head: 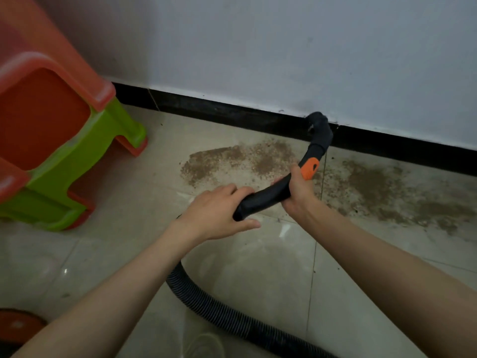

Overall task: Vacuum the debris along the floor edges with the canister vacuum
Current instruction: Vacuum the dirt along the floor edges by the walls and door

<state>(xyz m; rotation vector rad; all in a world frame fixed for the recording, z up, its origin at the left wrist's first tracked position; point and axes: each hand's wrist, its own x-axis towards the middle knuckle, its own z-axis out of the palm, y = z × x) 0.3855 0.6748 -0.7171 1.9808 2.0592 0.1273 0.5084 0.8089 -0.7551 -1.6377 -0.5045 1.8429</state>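
Note:
A curved black vacuum handle (pixel 265 196) with an orange slider (pixel 309 168) runs up to a round dark nozzle (pixel 320 126) that sits against the black baseboard (pixel 219 112). My left hand (pixel 219 213) grips the handle's lower end, where the ribbed hose (pixel 222 313) joins. Higher up the handle, just below the orange slider, my right hand (pixel 296 192) is wrapped round it. Brown gritty debris (pixel 240 158) lies on the tiles left of the nozzle, and more debris (pixel 392 192) spreads to its right along the wall.
Stacked orange and green plastic stools (pixel 59 140) stand at the left, close to the wall corner. The grey hose trails across the beige tiled floor (pixel 103 254) toward the bottom right. A dark red round object (pixel 18 324) shows at the bottom left edge.

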